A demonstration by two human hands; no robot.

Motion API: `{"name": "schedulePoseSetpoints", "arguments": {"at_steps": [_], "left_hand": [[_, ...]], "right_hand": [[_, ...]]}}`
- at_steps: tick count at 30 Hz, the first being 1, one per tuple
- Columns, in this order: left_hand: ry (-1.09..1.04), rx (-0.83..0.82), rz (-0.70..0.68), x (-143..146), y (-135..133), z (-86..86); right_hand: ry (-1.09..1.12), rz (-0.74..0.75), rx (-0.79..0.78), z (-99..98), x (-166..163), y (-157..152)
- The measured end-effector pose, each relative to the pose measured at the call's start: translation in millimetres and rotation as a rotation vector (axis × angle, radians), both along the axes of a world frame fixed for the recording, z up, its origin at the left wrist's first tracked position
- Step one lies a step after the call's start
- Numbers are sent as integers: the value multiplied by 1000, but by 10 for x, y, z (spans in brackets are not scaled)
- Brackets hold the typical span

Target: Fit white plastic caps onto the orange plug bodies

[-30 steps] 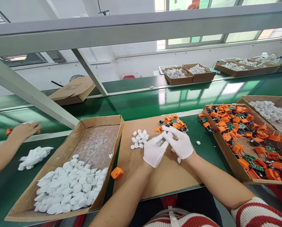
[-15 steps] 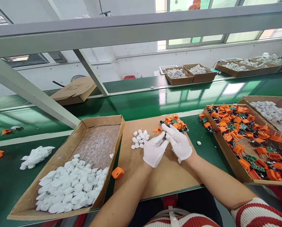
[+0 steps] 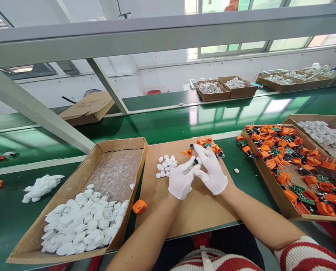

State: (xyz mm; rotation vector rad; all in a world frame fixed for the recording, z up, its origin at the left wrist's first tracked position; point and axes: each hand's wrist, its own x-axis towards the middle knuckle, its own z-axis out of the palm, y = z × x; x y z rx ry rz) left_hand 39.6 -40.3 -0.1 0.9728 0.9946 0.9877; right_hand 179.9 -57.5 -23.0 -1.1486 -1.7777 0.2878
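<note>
Both my hands wear white gloves and meet over a brown board point(image 3: 202, 210). My left hand point(image 3: 181, 180) is closed on a small black part point(image 3: 196, 161), most of it hidden by the fingers. My right hand point(image 3: 211, 169) closes on the same part from the other side, its thumb and fingertips around it. Just beyond the hands lies a small pile of orange plug housings point(image 3: 207, 142) with circuit boards and wires. To the left of my left hand are several small white lumps point(image 3: 167, 165), like putty.
A cardboard tray point(image 3: 115, 145) of white lumps stands left, with an orange housing point(image 3: 140, 206) beside it. At right, another tray point(image 3: 265, 188) holds orange plug assemblies. A white glove point(image 3: 42, 187) lies far left. A metal beam point(image 3: 168, 35) crosses above the green conveyor point(image 3: 162, 126).
My hands have shifted slightly, and the right fingers have spread a little. The black part now shows between the hands, where it was hidden before.
</note>
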Motion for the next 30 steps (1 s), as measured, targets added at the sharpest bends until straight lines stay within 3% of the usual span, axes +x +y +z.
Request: {"name": "schedulePoseSetpoints", "arguments": {"at_steps": [5,8,14,17,22,27,30], "left_hand": [[-8,-77,-61,-5,52,67],[-14,-98,-66,11,39,86],[43,-70,-85,-26,20,-2],[-65,-53,-155,-67,50,-34],[-219,-86,-210,-97,103,34],[-285,-214,-274,-108,91,91],[-210,-163,-322,-113,82,84]], "right_hand": [[361,48,-398,131,-54,-83],[514,35,-474,176,-67,-82],[481,102,-382,136,-21,-41],[411,79,-337,137,-6,-59],[325,232,-284,121,18,-46],[118,16,-142,-11,40,50],[122,10,-112,-52,53,66]]}}
